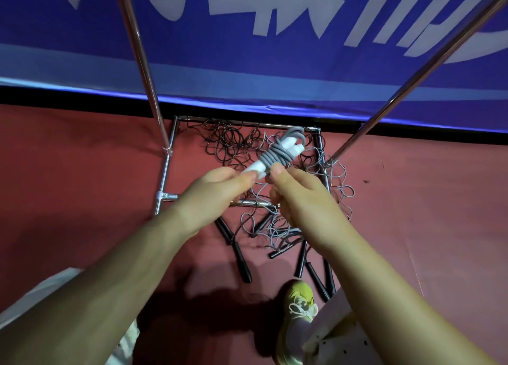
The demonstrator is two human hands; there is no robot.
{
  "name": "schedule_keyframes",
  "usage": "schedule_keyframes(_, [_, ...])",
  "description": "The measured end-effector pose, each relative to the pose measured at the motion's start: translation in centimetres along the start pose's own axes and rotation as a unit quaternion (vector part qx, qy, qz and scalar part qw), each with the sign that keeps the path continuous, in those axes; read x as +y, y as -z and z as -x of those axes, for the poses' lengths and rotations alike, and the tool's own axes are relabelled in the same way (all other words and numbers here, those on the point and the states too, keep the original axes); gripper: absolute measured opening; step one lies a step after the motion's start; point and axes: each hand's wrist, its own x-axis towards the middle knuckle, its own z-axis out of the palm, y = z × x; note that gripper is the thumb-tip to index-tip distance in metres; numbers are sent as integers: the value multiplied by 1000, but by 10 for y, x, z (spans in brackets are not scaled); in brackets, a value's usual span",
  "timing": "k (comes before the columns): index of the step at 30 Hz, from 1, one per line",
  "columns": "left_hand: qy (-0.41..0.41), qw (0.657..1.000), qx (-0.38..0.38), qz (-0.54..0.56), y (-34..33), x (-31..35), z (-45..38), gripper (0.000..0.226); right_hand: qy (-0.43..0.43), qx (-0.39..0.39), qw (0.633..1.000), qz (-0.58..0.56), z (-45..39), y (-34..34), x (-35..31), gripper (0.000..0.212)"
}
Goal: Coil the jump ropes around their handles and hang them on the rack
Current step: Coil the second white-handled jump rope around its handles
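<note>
Standing nearest the camera, a yellow-green laced sneaker [298,318] rests on the dull red floor [82,186], partly cut off by the right forearm. Beyond it, both forearms reach forward. The left hand [209,197] pinches the near end of the white handles [258,169] between thumb and curled fingers, while the right hand [299,197] has its fingers curled under and its thumb pressed against the grey cord wraps [275,155]; what the hidden fingertips hold underneath cannot be made out. The coiled jump rope [280,150] is smooth white plastic bound by round, rubbery grey turns, its long axis slanting from the fingertips up and away to the right, with a loop at the far end. Below and beyond the fingers, slim black handles [242,260] lie scattered on the floor amid tangled thin grey and black cords [233,144], too knotted to count. These sit over the chrome tube base of the rack [165,177], whose two shiny poles rise past the frame's top edge. Farthest off hangs a blue banner [247,48] with pale lettering, cropped.
</note>
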Motion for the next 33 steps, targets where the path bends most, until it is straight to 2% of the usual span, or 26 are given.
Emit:
schedule_keyframes(2, [-10, 999, 6, -43, -3, -2, 1, 56, -8, 10, 1000, 17, 0, -2, -3, 60])
schedule_keyframes(4, [2, 998, -2, -64, -3, -6, -1, 51, 3, 25, 999, 22, -1, -3, -5, 43])
schedule_keyframes(7, [4, 997, -39, -63, -1, -9, -2, 47, 36, 16, 998, 42, -3, -3, -3, 32])
schedule_keyframes(8, [-2, 997, -62, -41, 2, -7, 0, 46, 51, 4, 998, 43, -3, -3, -2, 27])
schedule_keyframes(10, [26, 985, -149, 80, 9, -2, 4, 36, 83, -33, 996, -2, -4, -1, 2, 22])
schedule_keyframes(12, [79, 927, -288, 229, 14, -4, 5, 51, 106, -82, 987, -84, 0, 5, 2, 19])
schedule_keyframes(14, [96, 839, -416, 337, 8, -10, 7, 71, 132, -153, 971, -127, 7, 8, 3, 19])
schedule_keyframes(15, [98, 788, -461, 396, 2, -12, 10, 73, 138, -177, 967, -119, 9, 8, 2, 20])
schedule_keyframes(16, [119, 754, -471, 442, -1, -11, 10, 72, 146, -193, 966, -94, 10, 9, 4, 20])
schedule_keyframes(17, [120, 743, -472, 459, -3, -11, 10, 69, 147, -198, 967, -67, 9, 10, 5, 20])
schedule_keyframes(18, [99, 745, -474, 459, -5, -7, 12, 67, 152, -191, 969, -38, 8, 12, 8, 21])
schedule_keyframes(20, [78, 722, -502, 469, -13, -6, 12, 67, 159, -170, 972, -3, 6, 17, 10, 23])
schedule_keyframes(22, [72, 701, -520, 482, -11, -5, 12, 66, 112, -162, 979, -50, 2, 20, 10, 30])
schedule_keyframes(23, [74, 693, -528, 486, -10, -4, 12, 65, 50, -186, 975, -108, -1, 22, 9, 35])
schedule_keyframes(24, [66, 698, -534, 472, -8, -4, 12, 65, -2, -236, 957, -171, -5, 26, 10, 42])
schedule_keyframes(26, [41, 714, -540, 444, -4, -4, 15, 65, -52, -338, 906, -249, -9, 34, 13, 54])
schedule_keyframes(29, [40, 734, -537, 414, -1, -7, 16, 67, -131, -408, 875, -225, -14, 40, 18, 53])
schedule_keyframes(31, [41, 726, -545, 419, 2, -9, 15, 67, -161, -442, 861, -194, -17, 39, 22, 53])
schedule_keyframes(33, [50, 704, -559, 435, 5, -9, 13, 67, -154, -461, 845, -224, -19, 35, 25, 49])
